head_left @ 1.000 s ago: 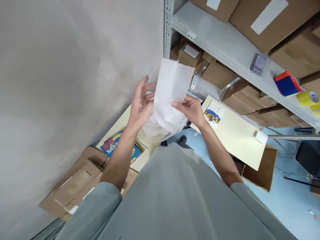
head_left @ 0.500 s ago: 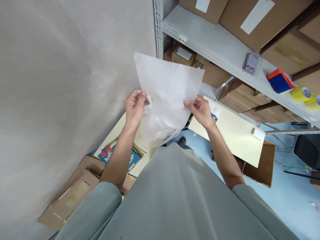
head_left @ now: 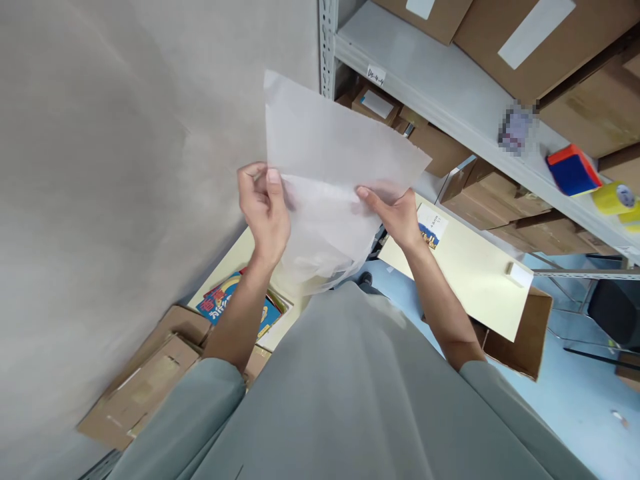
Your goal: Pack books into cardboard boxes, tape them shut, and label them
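Held up in front of my body is a translucent white plastic bag (head_left: 340,147), its top edge spread and its lower part hanging in loose, crumpled folds. My left hand (head_left: 265,207) pinches its left edge, with the thumb on the near side and the fingers partly behind. On the other side, my right hand (head_left: 395,213) grips the bag between the thumb in front and fingers that show faintly through the film. Below my left forearm, several blue picture books (head_left: 270,317) lie on a cream tabletop (head_left: 240,250).
A grey metal shelf (head_left: 425,87) holds cardboard boxes (head_left: 520,40), a blue-and-orange item (head_left: 573,170) and yellow tape rolls (head_left: 614,198). A cream board (head_left: 470,280) carries a booklet (head_left: 431,225), near an open carton (head_left: 520,340). Flattened cardboard (head_left: 150,380) leans at lower left; a wall (head_left: 125,167) rises at left.
The bag's upper part has spread wider and its top-left corner is higher. My left hand has shifted slightly left and up to the bag's edge; the right hand keeps hold.
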Motion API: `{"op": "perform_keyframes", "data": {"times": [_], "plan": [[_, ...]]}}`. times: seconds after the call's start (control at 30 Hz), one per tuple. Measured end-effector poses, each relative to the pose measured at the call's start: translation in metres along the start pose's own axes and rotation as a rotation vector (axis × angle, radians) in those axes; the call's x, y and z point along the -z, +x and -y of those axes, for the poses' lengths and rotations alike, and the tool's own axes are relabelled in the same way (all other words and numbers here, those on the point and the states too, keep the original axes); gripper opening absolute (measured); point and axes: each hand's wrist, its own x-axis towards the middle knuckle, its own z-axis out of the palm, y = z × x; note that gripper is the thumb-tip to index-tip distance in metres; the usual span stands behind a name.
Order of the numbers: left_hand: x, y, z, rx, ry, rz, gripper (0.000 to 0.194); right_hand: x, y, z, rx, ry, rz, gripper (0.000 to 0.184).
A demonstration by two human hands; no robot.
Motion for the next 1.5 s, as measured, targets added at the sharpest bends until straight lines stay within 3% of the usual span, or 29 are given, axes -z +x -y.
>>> {"op": "perform_keyframes", "data": {"times": [0.07, 0.17, 0.3, 0.4, 0.6, 0.73, 0.87, 1.0, 1.07, 1.17, 1.33, 1.5], "plan": [[0.005, 0.001, 0.004, -0.001, 0.006, 0.03, 0.071, -0.004, 0.006, 0.007, 0.027, 0.002, -0.021, 0.061], [0.019, -0.004, 0.015, 0.102, 0.009, 0.2, 0.087, -0.001, 0.013, 0.019, 0.095, -0.005, -0.083, 0.057], [0.038, -0.018, 0.033, 0.322, -0.002, 0.408, 0.072, 0.016, 0.017, 0.033, 0.157, -0.017, -0.186, 0.044], [0.044, -0.029, 0.045, 0.403, 0.032, 0.533, 0.06, 0.032, 0.018, 0.042, 0.177, -0.036, -0.274, 0.037], [0.033, -0.025, 0.049, 0.389, 0.044, 0.536, 0.056, 0.075, 0.013, 0.053, 0.276, -0.042, -0.516, 0.036], [0.014, -0.011, 0.033, 0.297, 0.1, 0.514, 0.049, 0.12, -0.004, 0.038, 0.274, -0.096, -0.647, 0.032], [-0.011, 0.003, 0.012, 0.237, 0.132, 0.596, 0.048, 0.183, -0.036, 0.003, 0.257, -0.081, -0.735, 0.032], [-0.043, 0.01, -0.006, 0.209, 0.113, 0.89, 0.048, 0.242, -0.079, -0.029, 0.188, 0.053, -1.012, 0.019], [-0.063, 0.01, -0.012, 0.169, 0.132, 1.009, 0.051, 0.262, -0.101, -0.041, 0.113, 0.118, -1.16, 0.017], [-0.095, 0.005, -0.02, 0.112, 0.182, 1.152, 0.06, 0.285, -0.134, -0.06, -0.009, 0.156, -1.273, 0.016], [-0.162, -0.016, -0.033, 0.015, 0.285, 1.299, 0.067, 0.329, -0.184, -0.11, -0.121, 0.16, -1.344, 0.022], [-0.252, -0.049, -0.032, -0.049, 0.37, 1.283, 0.05, 0.398, -0.233, -0.172, -0.215, 0.229, -1.376, 0.028]]}}
